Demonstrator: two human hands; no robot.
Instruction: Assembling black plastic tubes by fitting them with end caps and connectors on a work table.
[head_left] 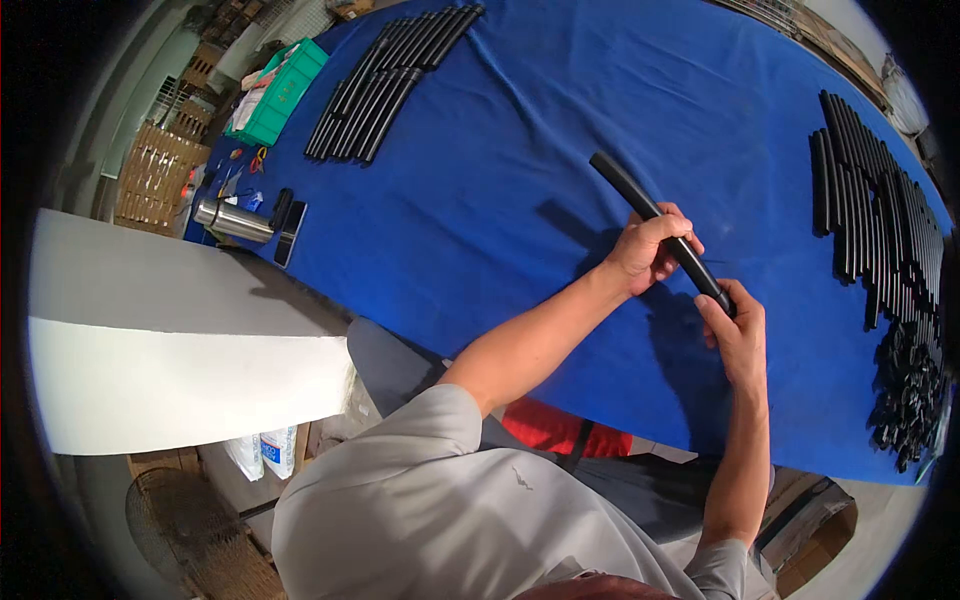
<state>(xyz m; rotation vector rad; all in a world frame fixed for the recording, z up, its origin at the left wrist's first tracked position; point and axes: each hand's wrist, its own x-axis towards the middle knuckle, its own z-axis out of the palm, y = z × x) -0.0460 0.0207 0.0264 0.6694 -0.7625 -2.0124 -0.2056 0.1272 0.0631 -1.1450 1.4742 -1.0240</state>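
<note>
A black tube (628,185) slants above the blue cloth, its far end pointing up and to the left. My left hand (655,247) is closed around its middle, thumb laid across the top. At the near end my right hand (735,330) grips the tube between thumb and fingers; that end is partly hidden by the hand. Both hands cast shadows on the cloth below.
Black tubes lie in rows at the far left (365,115) and at the right (860,200). Small black parts (905,400) are heaped at the right edge. At the left are a green crate (285,95), a steel flask (235,220) and a phone-like dark slab (290,235). Blue cloth (480,230) covers the table.
</note>
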